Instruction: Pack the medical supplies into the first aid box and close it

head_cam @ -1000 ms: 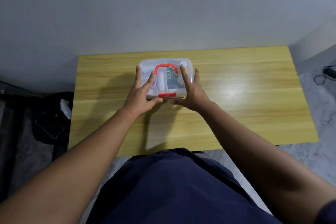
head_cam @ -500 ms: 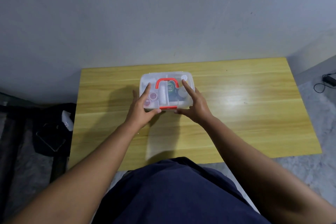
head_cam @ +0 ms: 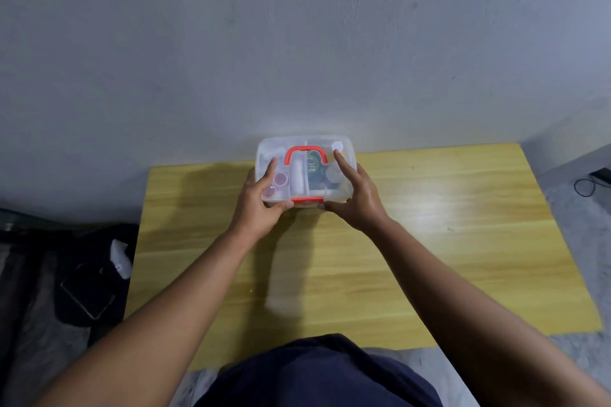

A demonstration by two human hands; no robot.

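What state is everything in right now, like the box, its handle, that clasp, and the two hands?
first aid box: lid down, supplies visible inside through the clear plastic.
red handle: folded flat on the lid.
red latch: at the front edge; cannot tell if snapped shut.
left hand: gripping the box's left side, thumb by the latch.
right hand: gripping the right side, index finger on the lid.
table: bare apart from the box.

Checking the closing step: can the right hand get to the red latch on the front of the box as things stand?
Probably yes. The right hand already holds the box at its near right corner, thumb beside the red latch. Nothing lies between them; the left hand sits on the latch's other side.
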